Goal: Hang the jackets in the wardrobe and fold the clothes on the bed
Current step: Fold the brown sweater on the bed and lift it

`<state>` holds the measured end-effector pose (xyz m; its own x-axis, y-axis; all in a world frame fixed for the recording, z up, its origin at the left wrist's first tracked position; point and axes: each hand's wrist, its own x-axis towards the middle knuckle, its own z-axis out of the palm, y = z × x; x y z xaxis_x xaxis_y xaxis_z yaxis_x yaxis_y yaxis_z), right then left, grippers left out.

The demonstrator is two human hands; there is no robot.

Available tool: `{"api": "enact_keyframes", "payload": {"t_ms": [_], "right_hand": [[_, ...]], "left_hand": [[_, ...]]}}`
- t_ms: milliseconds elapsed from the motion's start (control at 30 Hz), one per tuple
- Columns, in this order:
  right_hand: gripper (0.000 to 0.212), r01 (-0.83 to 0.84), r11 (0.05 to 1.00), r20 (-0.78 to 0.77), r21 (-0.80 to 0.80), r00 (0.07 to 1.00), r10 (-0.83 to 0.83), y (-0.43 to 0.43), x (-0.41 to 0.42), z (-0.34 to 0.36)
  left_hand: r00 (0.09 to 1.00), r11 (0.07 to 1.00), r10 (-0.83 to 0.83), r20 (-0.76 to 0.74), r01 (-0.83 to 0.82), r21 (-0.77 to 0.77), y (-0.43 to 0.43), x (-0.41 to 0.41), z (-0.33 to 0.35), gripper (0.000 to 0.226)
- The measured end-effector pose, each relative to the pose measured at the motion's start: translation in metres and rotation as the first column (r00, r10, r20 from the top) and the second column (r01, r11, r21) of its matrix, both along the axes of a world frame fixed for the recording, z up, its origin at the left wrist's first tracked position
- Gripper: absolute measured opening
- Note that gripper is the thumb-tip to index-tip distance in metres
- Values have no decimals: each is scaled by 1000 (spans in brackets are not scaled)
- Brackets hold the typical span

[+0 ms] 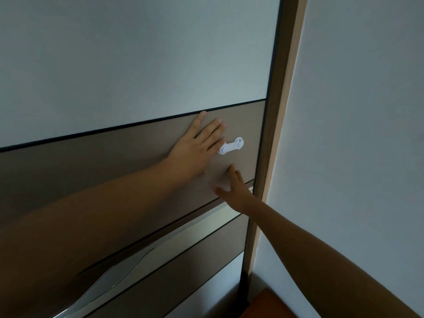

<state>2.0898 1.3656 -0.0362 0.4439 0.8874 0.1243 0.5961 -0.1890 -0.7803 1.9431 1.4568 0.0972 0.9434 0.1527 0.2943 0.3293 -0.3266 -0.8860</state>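
**Both hands on the wardrobe door**

The wardrobe door point(128, 60) fills the view, and its right edge runs along a wooden frame point(278, 125). The top panel is pale, matte and smooth. Below it is a brown matte band, split off by a thin black line. Under that is a shiny metal strip point(183, 235) with a wavy edge, slanting down to the left. Its lower end is cut off at the picture edge.

My left hand point(195, 148) lies palm flat on the brown band, fingers straight and close together, tips near the black line. Its lower fingers cover one end of a small white plastic latch point(231, 146), rounded and bone-shaped. I can't tell how it's fixed on.

My right hand point(234, 189) is spread with the thumb out to the left, fingertips on the band just below the latch, gripping nothing. The far fingers are hard to make out.

Right of the frame is a plain white wall point(355, 134). At the bottom is a dim sliver of orange-brown floor point(270, 304).
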Motion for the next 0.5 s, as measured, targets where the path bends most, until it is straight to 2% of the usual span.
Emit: {"api": "enact_keyframes", "payload": {"t_ms": [333, 500], "right_hand": [[97, -10, 997, -50, -78, 999, 6, -10, -1, 13], [98, -4, 995, -85, -103, 996, -4, -12, 4, 15]], "left_hand": [[1000, 1000, -7, 0, 7, 26, 5, 26, -2, 102], [1000, 1000, -18, 9, 18, 26, 5, 35, -3, 97]]}}
